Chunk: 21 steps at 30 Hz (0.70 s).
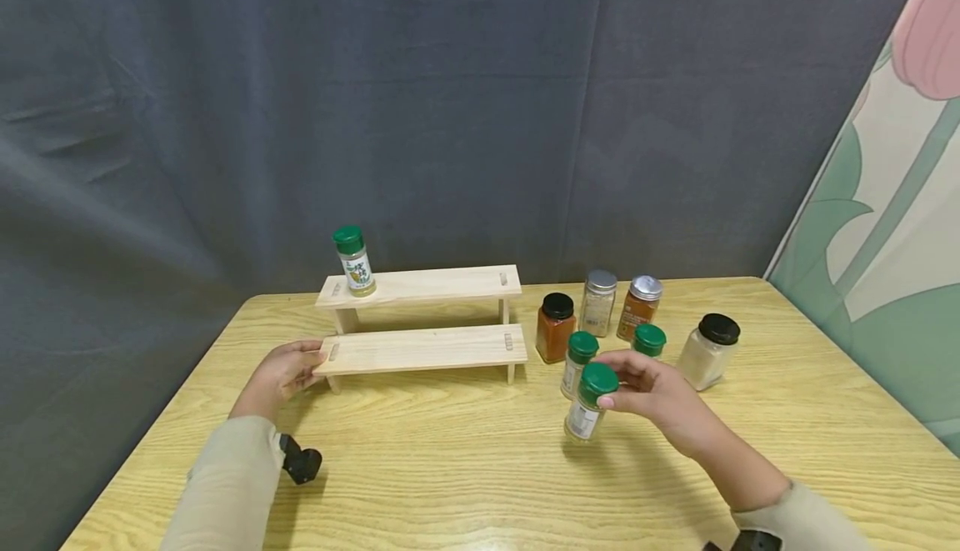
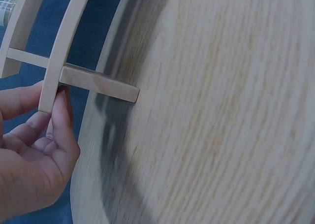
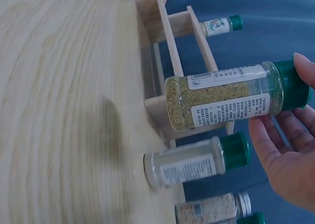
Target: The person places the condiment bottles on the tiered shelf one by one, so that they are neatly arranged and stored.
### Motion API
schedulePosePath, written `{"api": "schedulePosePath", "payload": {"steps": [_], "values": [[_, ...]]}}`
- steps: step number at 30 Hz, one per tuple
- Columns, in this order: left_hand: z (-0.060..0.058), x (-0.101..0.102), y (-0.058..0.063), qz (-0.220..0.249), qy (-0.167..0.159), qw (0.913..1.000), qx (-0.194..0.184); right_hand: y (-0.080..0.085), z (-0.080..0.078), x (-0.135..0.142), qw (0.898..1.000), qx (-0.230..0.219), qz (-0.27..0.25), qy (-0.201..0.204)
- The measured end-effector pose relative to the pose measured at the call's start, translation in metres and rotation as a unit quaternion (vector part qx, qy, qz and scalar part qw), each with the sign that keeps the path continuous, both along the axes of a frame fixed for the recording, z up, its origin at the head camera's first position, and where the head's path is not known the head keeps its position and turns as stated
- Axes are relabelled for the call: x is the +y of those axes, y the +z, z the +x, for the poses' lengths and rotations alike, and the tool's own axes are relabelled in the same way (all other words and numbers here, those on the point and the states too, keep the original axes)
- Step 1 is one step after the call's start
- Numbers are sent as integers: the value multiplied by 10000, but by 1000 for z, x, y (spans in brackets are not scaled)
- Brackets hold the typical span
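The right hand [image 1: 652,393] pinches a green-capped glass spice shaker [image 1: 585,418] by its cap, holding it just above the wood-grain surface [image 1: 420,476] — slightly tilted, in front of a similar shaker [image 1: 573,374]. Across from it, the left hand [image 1: 288,372] grips the lower tier's left end on a two-tier wooden rack [image 1: 423,351]. A labelled green-capped shaker [image 1: 358,272] stands on the upper tier's left end — silver-lidded jars [image 1: 597,309] and black-lidded jars [image 1: 553,338] stand right of the rack.

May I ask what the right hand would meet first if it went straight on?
Beyond its green-capped clear jar of olive seasoning, the right hand would probably meet the green-capped clear jar of pale contents, though depth is unclear.
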State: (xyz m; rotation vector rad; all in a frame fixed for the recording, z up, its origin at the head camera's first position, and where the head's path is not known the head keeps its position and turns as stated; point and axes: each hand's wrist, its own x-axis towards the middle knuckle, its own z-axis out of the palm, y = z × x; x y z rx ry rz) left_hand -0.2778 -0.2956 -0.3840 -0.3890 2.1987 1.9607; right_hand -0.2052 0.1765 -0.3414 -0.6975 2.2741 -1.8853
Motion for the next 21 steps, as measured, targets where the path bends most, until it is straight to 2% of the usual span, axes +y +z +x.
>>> {"api": "schedulePosePath", "payload": {"steps": [4,7,8,11,14,15,21], "values": [[0,2,6,35,53,9999,-114,8,0,-12,9998,-138,-153,-26],[-7,-4,-2,158,-44,9998,-74,13,-2,-22,9995,-111,-298,61],[-13,-11,-10,342,-160,9993,30,14,-3,-25,9993,-110,-340,63],[-17,-15,-16,437,-239,9987,60,17,-8,-34,9989,-83,-438,119],[-14,-12,-12,408,-215,9989,45,18,-13,-43,9985,-51,-494,212],[-8,-6,-5,253,-117,9996,-48,19,-14,-46,9985,-44,-493,236],[2,3,6,331,-31,9993,-168,24,-22,-62,9990,-111,-365,219]]}}
